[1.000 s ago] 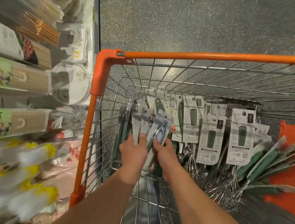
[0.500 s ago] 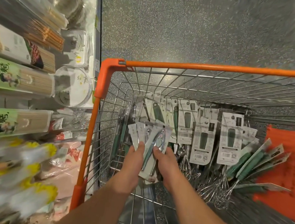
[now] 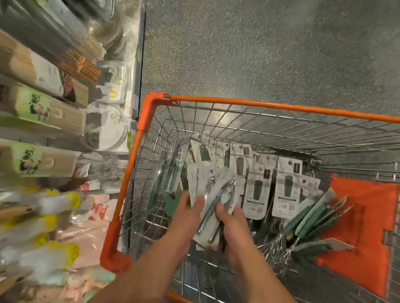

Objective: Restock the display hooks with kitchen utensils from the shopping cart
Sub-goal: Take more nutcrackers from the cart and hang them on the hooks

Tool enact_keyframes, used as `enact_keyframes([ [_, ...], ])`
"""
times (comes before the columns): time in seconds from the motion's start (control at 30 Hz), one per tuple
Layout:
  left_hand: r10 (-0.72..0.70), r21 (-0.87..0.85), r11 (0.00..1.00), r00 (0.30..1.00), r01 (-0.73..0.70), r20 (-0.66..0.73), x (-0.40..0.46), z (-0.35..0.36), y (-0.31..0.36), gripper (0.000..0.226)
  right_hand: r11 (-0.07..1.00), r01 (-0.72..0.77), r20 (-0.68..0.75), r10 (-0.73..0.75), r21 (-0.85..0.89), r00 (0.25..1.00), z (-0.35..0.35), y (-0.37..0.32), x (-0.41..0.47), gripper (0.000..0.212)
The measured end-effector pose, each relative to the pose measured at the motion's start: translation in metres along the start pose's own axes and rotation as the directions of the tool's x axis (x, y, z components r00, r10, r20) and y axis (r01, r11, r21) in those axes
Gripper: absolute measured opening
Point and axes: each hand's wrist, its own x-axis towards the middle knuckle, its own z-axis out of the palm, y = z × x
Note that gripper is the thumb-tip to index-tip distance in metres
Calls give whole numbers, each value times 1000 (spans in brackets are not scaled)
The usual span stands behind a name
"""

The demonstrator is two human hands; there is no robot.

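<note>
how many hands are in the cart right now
2. The left hand grips the left edge of a fan of carded utensil packs; the right hand holds their right edge, both inside the cart.

So the shopping cart [image 3: 144, 125] sits just right of the display shelf [image 3: 34, 132], its left rim nearly touching it. Inside the cart, both hands are over the near-left part: left hand [image 3: 188, 213] and right hand [image 3: 231, 226] side by side, holding a fanned stack of carded utensils [image 3: 214, 190] between them. Just left of the stack, more utensils [image 3: 169, 172] stand against the cart's left wall. Behind and to the right, a row of carded whisks [image 3: 287, 186] leans on the far wall. Further right, another bunch of handled utensils [image 3: 316, 219] lies tilted toward the folded child seat flap [image 3: 364, 232] at the cart's right side.
</note>
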Motion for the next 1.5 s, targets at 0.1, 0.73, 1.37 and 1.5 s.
enact_keyframes([
  [0.1, 21, -135, 991, 999, -25, -29, -23, 3, 8, 79, 999, 39, 41, -39, 9, 998, -10, -17, -23, 24],
  [0.73, 382, -586, 618, 852, -523, -357, -228, -22, -29, 26, 774, 561, 563, -333, -294, 756, 7, -52, -210, 20],
  [1.37, 30, -382, 155, 391, -911, -920, -469, -210, -316, 53, 372, 925, 969, -194, -73, 155, 166, 227, -446, 2],
  [1.5, -92, -278, 160, 266, -947, -960, -501, -236, -386, 40, 393, 918, 996, -40, -54, 76, 178, 297, -478, 24],
])
